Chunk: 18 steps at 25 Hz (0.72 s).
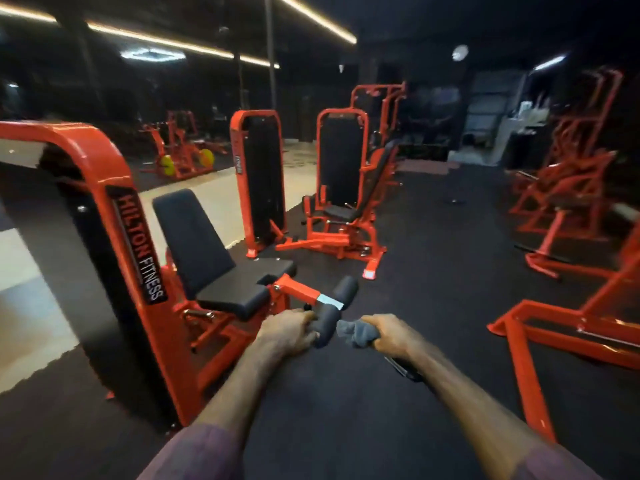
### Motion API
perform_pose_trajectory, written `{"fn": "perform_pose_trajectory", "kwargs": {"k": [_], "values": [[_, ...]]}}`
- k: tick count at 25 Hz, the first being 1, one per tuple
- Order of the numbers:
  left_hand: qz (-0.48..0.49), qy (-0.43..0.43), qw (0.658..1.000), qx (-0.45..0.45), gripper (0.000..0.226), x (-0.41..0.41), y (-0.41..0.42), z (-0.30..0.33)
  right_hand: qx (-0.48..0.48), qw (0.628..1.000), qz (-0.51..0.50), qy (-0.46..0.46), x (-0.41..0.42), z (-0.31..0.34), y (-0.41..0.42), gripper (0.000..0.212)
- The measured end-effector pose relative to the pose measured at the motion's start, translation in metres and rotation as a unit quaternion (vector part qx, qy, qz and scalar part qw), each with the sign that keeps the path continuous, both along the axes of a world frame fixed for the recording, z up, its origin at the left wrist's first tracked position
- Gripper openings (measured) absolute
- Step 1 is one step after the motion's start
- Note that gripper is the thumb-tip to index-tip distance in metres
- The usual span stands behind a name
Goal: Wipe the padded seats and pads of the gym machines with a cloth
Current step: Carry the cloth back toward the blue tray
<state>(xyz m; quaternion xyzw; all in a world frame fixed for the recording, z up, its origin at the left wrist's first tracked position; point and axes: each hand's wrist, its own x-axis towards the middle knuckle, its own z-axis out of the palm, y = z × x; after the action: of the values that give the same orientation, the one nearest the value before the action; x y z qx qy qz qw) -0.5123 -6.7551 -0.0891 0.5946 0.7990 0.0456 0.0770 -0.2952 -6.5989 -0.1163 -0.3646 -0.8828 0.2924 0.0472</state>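
Note:
An orange leg machine stands at my left, with a black padded backrest [192, 237] and a black seat [242, 289]. Its black roller pad [334, 306] sticks out on an orange arm toward me. My left hand [287, 332] grips the near end of that roller pad. My right hand [388, 332] holds a grey cloth [353, 332] bunched against the right side of the same roller. Both forearms reach in from the bottom of the view.
The machine's tall orange and black weight tower [114, 244] is close at my left. Another orange seat machine [343, 209] stands ahead, and an orange frame [540, 327] lies low on the right. Dark rubber floor [433, 265] spreads between them.

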Motion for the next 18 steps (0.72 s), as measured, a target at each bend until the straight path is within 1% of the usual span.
{"fn": "perform_pose_trajectory", "kwargs": {"k": [2,4,6,8,11,12,13,15,18], "values": [[-0.033,0.003,0.999,0.0,0.051,0.011,0.079,0.006,0.008,0.999,-0.033,0.006,0.024,-0.001,0.07,0.043],[-0.058,0.005,0.998,-0.004,0.048,0.015,0.161,0.005,0.017,0.998,-0.064,0.007,0.041,0.005,0.133,0.05],[-0.076,0.015,0.997,-0.001,0.048,0.01,0.24,0.009,0.032,0.995,-0.093,0.021,0.046,0.008,0.198,0.051],[-0.095,0.022,0.995,0.022,0.052,-0.001,0.327,0.012,0.046,0.992,-0.114,0.024,0.042,0.014,0.269,0.049],[-0.125,0.023,0.991,0.033,0.051,-0.028,0.458,0.018,0.067,0.987,-0.145,0.031,0.028,0.023,0.378,0.05],[-0.125,0.018,0.991,0.032,0.051,-0.033,0.485,0.022,0.074,0.986,-0.149,0.022,0.024,0.025,0.4,0.049],[-0.134,0.014,0.99,0.033,0.052,-0.04,0.533,0.028,0.076,0.984,-0.16,0.013,0.018,0.033,0.441,0.049],[-0.15,0.017,0.988,0.039,0.053,-0.051,0.615,0.041,0.08,0.982,-0.174,-0.004,0.01,0.046,0.509,0.052],[-0.181,0.025,0.982,0.042,0.053,-0.063,0.734,0.048,0.087,0.978,-0.192,-0.002,0.001,0.055,0.613,0.058]]}}
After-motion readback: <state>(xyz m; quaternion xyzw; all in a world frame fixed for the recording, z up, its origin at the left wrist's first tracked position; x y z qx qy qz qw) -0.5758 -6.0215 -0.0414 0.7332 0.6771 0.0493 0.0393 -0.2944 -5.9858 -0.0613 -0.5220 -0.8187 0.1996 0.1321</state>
